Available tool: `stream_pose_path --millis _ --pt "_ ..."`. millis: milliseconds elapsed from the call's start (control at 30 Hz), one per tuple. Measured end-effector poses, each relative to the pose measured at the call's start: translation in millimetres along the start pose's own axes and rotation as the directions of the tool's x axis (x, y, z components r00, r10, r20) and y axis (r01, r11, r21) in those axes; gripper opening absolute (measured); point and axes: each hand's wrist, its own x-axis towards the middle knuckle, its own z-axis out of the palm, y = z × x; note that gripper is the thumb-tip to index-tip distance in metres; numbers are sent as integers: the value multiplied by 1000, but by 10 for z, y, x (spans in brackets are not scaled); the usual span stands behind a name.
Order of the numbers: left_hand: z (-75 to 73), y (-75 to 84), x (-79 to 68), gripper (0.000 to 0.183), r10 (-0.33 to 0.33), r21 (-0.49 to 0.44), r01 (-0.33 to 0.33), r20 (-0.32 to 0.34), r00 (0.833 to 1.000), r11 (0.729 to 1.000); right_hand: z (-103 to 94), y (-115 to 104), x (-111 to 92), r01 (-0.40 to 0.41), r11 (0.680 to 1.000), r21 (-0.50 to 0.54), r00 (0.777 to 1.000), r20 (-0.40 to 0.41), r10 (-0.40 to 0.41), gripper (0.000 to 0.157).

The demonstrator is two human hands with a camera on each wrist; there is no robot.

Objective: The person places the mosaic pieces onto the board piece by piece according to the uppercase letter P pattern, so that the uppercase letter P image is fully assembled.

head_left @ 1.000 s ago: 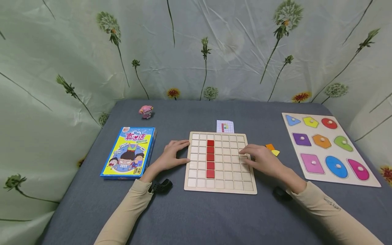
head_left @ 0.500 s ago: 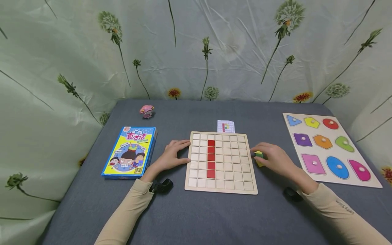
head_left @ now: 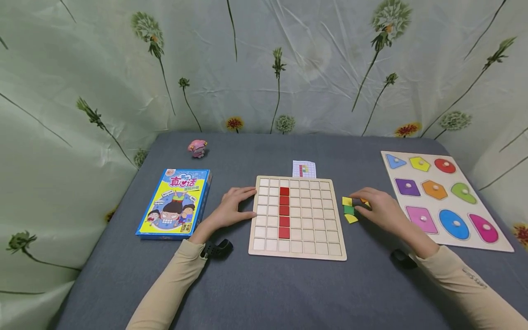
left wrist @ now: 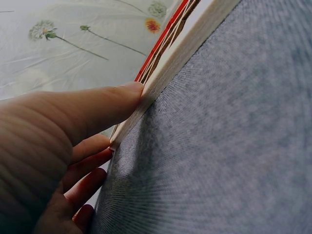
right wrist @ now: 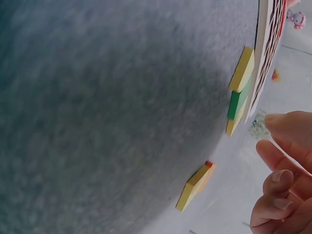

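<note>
My left hand (head_left: 234,208) touches the left edge of a wooden grid board (head_left: 296,249), thumb and fingers spread apart. In the left wrist view, its thumb (left wrist: 109,105) rests against the board's side. Red squares (head_left: 284,210) form a column on the board; the other cells are pale. Right of the board, a yellow tile (head_left: 347,201), a green tile (head_left: 349,210) and a pointed yellow tile (head_left: 351,219) lie in a row. My right hand (head_left: 381,210) hovers just right of them, relaxed, holding nothing visible. Under its fingers, an orange tile (right wrist: 209,164) and a yellow one (right wrist: 191,189) are partly covered.
A small printed grid card (head_left: 304,169) lies behind the board. At left are a blue and yellow box (head_left: 175,204) and a pink figurine (head_left: 197,148). A knobbed shape puzzle (head_left: 445,238) lies at right. Patterned cloth (head_left: 243,68) hangs behind the grey table (head_left: 288,293).
My right hand has moved from the board's right edge out to the right, past the tiles. The green and yellow tiles beside the board have come into sight. My left hand stays put.
</note>
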Motion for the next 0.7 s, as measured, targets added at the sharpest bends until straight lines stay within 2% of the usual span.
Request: stream_pose_path --millis 367,700 --pt "-3 12 1 67 0 -7 0 2 1000 1000 25 145 -28 -25 999 -23 998 -52 24 28" --pt "8 11 -4 67 -9 -9 9 6 1000 1000 14 220 -31 -93 995 -34 995 -27 92 31"
